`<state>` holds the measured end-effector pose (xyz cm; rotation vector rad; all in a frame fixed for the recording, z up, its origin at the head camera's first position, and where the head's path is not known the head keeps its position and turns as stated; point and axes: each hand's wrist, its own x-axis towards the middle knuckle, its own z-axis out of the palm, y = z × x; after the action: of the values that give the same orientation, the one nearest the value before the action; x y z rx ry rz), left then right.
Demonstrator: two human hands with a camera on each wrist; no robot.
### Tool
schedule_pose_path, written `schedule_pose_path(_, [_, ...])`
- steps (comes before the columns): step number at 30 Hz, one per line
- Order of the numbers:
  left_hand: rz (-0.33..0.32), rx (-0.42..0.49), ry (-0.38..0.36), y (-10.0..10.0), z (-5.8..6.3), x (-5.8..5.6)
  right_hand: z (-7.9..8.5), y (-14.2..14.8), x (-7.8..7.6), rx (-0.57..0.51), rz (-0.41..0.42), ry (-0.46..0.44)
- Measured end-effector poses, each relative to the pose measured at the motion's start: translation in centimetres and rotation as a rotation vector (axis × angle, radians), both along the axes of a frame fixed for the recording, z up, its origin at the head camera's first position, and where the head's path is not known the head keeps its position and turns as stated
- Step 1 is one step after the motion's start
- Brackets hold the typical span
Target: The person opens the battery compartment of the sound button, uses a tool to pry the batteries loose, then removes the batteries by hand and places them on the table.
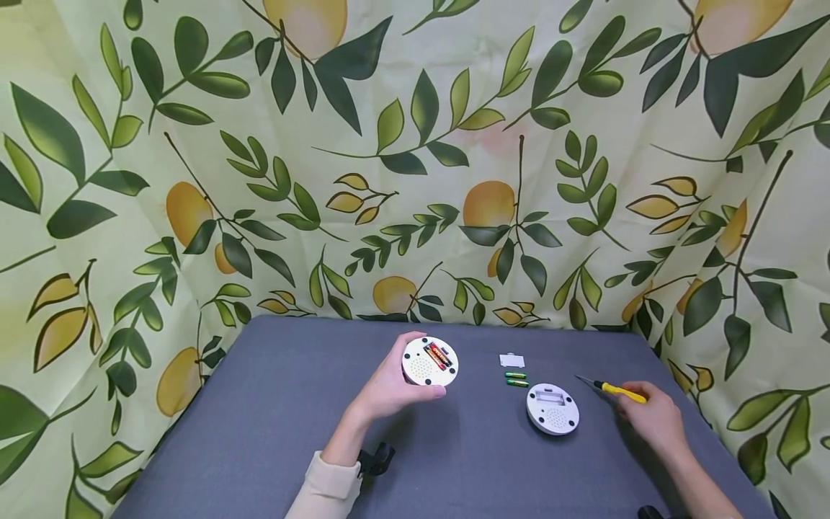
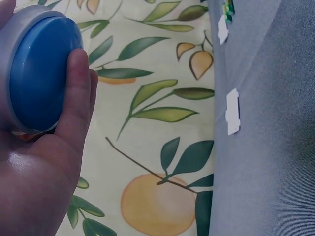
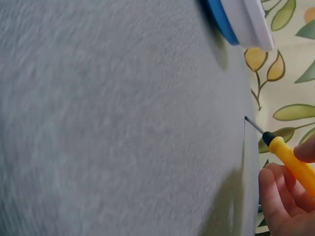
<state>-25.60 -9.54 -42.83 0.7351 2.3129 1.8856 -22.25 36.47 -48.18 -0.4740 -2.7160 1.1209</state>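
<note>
My left hand [image 1: 389, 386] grips a round white-and-blue button device [image 1: 423, 370] above the table, its white underside facing me. Two red-and-black batteries [image 1: 437, 356] lie in its uncovered slot. In the left wrist view its blue dome [image 2: 42, 73] shows, with fingers of the left hand [image 2: 44, 167] against it. My right hand [image 1: 655, 418] holds a yellow screwdriver [image 1: 622, 391] by the handle, its metal tip pointing left. Between the hands, a second such device [image 1: 553, 409] rests underside up, its battery slot uncovered. In the right wrist view that device's blue side [image 3: 221, 22] faces the table.
Two green batteries [image 1: 516, 379] lie on the grey table [image 1: 272, 432] beyond the second device. Behind them is a white battery cover [image 1: 511, 360]; the left wrist view also shows another white cover [image 2: 233, 112]. A leaf-and-fruit patterned cloth [image 1: 415, 216] hangs behind the table.
</note>
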Motion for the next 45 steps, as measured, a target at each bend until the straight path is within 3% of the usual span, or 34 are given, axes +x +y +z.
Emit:
schedule_pose_path(16, [-0.005, 0.011, -0.014, 0.0, -0.1, 0.1, -0.7, -1.4, -0.3, -0.174, -0.117, 0.064])
schedule_pose_path(24, [-0.003, 0.007, 0.003, 0.1, -0.3, -0.1, -1.0, -1.8, -0.4, -0.322, -0.136, 0.123])
schedule_pose_path(45, [0.002, -0.002, 0.013, 0.0, -0.2, 0.0, 4.2, -6.5, 0.0, -0.401, 0.044, 0.226])
